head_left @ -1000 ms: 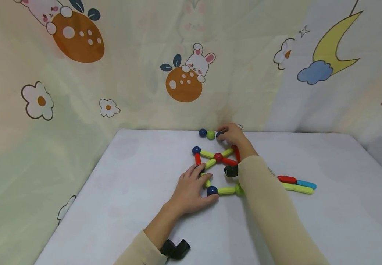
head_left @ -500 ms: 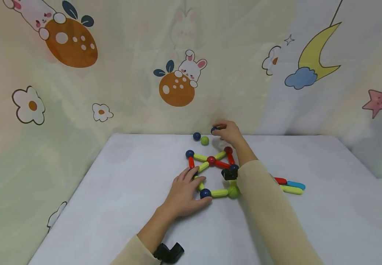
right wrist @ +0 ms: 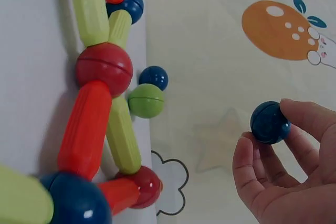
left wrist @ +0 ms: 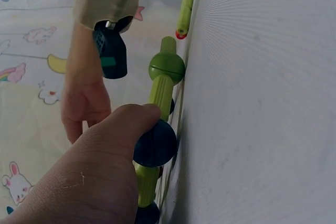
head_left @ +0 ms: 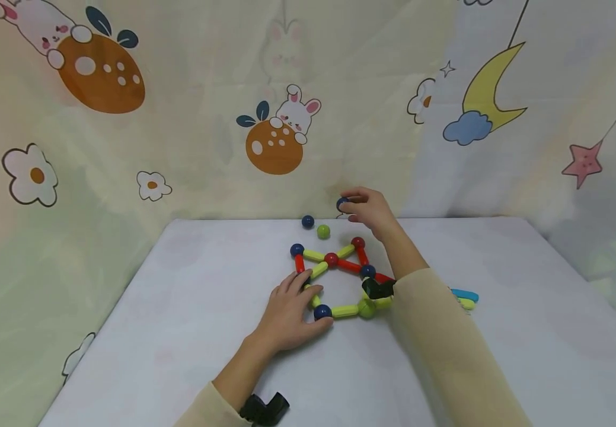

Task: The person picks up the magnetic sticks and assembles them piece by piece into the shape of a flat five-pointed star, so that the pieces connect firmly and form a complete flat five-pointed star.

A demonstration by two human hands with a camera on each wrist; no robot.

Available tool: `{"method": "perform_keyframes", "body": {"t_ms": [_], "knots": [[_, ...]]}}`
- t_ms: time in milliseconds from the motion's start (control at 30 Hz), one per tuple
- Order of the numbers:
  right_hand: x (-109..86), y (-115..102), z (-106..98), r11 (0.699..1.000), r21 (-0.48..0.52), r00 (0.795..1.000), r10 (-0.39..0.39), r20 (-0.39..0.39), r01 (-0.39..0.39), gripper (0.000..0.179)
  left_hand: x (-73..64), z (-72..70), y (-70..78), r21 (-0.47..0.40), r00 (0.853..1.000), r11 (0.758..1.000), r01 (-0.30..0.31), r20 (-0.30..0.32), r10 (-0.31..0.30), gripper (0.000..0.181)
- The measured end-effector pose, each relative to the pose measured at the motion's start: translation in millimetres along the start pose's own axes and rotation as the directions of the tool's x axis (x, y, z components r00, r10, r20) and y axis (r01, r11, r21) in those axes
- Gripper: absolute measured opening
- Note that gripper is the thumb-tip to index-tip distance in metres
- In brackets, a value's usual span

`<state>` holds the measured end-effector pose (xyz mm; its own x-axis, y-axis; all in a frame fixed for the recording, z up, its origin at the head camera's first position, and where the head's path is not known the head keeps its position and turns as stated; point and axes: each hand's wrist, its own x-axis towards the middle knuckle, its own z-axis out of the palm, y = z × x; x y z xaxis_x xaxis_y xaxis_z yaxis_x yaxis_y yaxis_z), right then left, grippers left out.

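My right hand (head_left: 373,212) pinches a dark blue ball (right wrist: 269,124) between thumb and fingertips, raised beyond the far table edge in the head view. Below it lies a flat frame of yellow-green rods (head_left: 345,311) and red rods (right wrist: 84,129), joined by blue, red and green balls. My left hand (head_left: 289,314) rests on the frame's left side, fingers spread, its thumb at a blue corner ball (left wrist: 156,144). Some of the frame's left side is hidden under those fingers, and the right sleeve covers part of its right side.
A loose blue ball (head_left: 308,222) and a loose green ball (head_left: 324,231) lie near the white table's (head_left: 190,308) far edge. Right of the sleeve, spare rods show, one blue (head_left: 465,295). A patterned cloth (head_left: 195,118) hangs behind the table.
My right hand has picked the blue ball up from beside the green one and raised it. The left hand stays on the frame. The head view has shifted slightly rightward.
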<state>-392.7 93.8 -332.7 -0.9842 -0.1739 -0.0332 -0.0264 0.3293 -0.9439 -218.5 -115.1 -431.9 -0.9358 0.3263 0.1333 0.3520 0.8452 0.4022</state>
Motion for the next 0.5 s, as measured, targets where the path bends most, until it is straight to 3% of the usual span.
{"method": "perform_keyframes", "body": {"t_ms": [300,500], "knots": [[-22.9,4,-15,0.994,0.087,0.997,-0.065,-0.048,0.069,0.043,2.4,-0.7,1.8,0.002,1.0,1.0,-0.001,0.001,0.001,0.069],[-43.1,5,-21,0.993,0.065,0.995,-0.095,-0.027,0.097,0.041,-0.1,-1.1,2.1,-0.016,1.0,1.0,0.014,0.004,-0.014,0.069]]}}
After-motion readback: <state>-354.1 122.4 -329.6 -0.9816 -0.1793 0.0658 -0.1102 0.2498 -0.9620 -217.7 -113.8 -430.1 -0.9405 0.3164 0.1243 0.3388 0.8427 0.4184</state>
